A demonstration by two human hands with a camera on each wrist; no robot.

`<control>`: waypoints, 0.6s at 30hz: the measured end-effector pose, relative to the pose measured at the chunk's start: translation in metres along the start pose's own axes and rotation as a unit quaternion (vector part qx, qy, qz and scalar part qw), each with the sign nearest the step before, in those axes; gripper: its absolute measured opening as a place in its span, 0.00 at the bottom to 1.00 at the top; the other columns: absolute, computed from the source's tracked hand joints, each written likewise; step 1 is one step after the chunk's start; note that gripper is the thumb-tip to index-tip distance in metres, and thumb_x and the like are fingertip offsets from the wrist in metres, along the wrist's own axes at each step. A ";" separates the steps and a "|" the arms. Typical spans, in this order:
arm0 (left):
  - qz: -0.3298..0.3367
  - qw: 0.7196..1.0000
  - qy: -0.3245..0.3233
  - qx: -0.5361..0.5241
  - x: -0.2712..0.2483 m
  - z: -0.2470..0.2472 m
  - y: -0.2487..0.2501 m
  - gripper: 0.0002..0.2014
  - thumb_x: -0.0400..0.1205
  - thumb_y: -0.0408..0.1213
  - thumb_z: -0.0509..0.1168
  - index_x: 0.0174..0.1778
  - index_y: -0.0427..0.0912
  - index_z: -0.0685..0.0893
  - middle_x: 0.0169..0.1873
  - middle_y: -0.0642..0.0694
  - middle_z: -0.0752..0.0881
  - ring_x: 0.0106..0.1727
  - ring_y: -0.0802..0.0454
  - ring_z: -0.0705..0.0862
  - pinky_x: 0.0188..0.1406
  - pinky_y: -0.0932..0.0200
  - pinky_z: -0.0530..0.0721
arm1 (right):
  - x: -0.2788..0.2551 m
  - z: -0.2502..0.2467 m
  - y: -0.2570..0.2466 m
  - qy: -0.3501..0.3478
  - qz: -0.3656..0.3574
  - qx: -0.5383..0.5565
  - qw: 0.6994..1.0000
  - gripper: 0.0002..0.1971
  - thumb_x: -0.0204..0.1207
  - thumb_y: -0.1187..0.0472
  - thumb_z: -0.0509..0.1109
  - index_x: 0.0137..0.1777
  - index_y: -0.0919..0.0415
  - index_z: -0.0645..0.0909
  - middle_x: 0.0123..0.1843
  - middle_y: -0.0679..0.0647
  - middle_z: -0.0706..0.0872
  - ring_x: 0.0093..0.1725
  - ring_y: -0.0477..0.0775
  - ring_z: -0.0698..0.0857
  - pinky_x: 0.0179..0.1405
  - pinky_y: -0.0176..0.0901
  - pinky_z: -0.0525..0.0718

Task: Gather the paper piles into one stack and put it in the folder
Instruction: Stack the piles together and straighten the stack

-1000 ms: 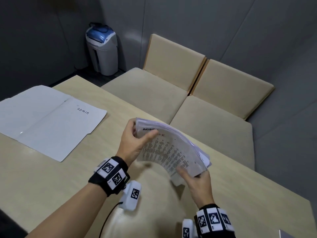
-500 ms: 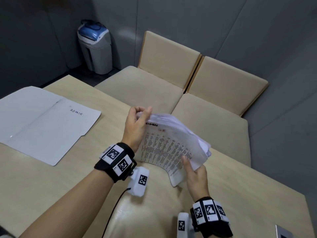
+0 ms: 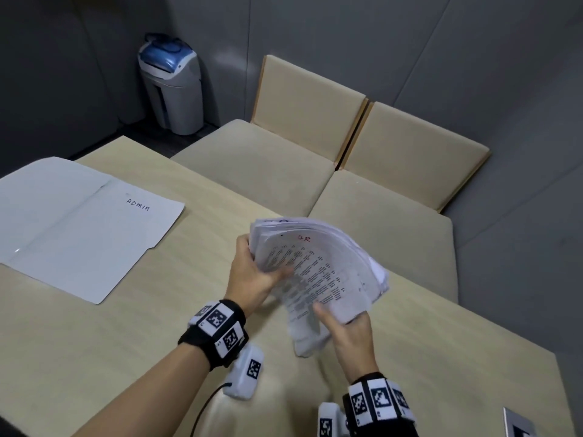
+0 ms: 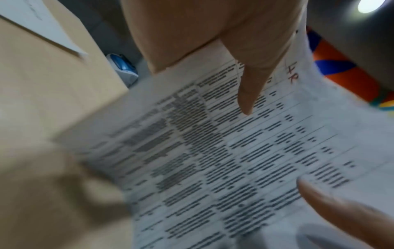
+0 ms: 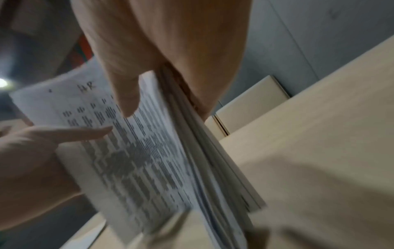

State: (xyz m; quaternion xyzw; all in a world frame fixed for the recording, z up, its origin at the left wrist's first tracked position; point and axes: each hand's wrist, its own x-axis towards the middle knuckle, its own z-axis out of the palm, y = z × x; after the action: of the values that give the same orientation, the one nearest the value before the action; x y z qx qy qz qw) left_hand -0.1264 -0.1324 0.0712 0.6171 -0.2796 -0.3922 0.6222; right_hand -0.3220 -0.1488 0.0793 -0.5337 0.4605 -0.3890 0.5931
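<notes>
Thumbs of left hand (image 3: 252,272) and right hand (image 3: 350,332) clamp paper stack (image 3: 318,266).

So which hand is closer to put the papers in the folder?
Probably the left hand: it grips the paper stack on the side nearest the open folder.

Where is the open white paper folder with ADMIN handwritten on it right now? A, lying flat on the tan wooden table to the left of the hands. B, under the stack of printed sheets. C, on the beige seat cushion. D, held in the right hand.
A: the head view shows the open white paper folder flat on the tan wooden table, apart from the stack of printed sheets that the left hand and right hand hold.
</notes>
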 end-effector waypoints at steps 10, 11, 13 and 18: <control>0.016 1.000 0.010 0.006 0.006 -0.010 -0.007 0.36 0.63 0.19 0.83 0.62 0.35 0.71 0.51 0.46 0.83 0.46 0.63 0.87 0.38 0.69 0.87 | 0.013 -0.024 0.025 0.133 0.107 -0.035 0.985 0.10 0.71 0.83 0.69 0.47 0.70 0.82 0.43 0.63 0.88 0.52 0.74 0.88 0.38 0.44 0.82; 0.034 0.999 0.003 0.007 0.008 -0.011 -0.004 0.35 0.63 0.17 0.81 0.62 0.34 0.72 0.50 0.46 0.84 0.44 0.67 0.87 0.38 0.70 0.86 | 0.014 -0.023 0.024 0.132 0.105 -0.043 0.985 0.12 0.70 0.84 0.68 0.45 0.69 0.82 0.42 0.62 0.88 0.51 0.73 0.87 0.38 0.43 0.81; 0.058 0.998 -0.016 0.015 0.010 -0.010 0.000 0.31 0.62 0.15 0.79 0.58 0.38 0.78 0.46 0.48 0.86 0.42 0.67 0.87 0.39 0.68 0.87 | 0.012 -0.017 0.015 0.088 0.100 -0.040 0.990 0.17 0.70 0.87 0.65 0.45 0.65 0.82 0.42 0.57 0.88 0.45 0.60 0.88 0.33 0.34 0.84; 0.050 0.998 -0.047 -0.001 0.019 -0.006 0.006 0.24 0.68 0.18 0.78 0.55 0.43 0.85 0.49 0.43 0.91 0.50 0.46 0.90 0.45 0.54 0.93 | 0.022 -0.005 -0.001 0.092 0.054 0.046 0.993 0.20 0.73 0.82 0.72 0.62 0.66 0.82 0.53 0.59 0.92 0.40 0.41 0.93 0.33 0.30 0.87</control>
State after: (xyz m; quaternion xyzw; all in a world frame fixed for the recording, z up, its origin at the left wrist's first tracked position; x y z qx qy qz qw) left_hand -0.1101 -0.1455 0.0742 0.5827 -0.3383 -0.3896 0.6279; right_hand -0.3208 -0.1708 0.0772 -0.4422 0.5223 -0.4249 0.5926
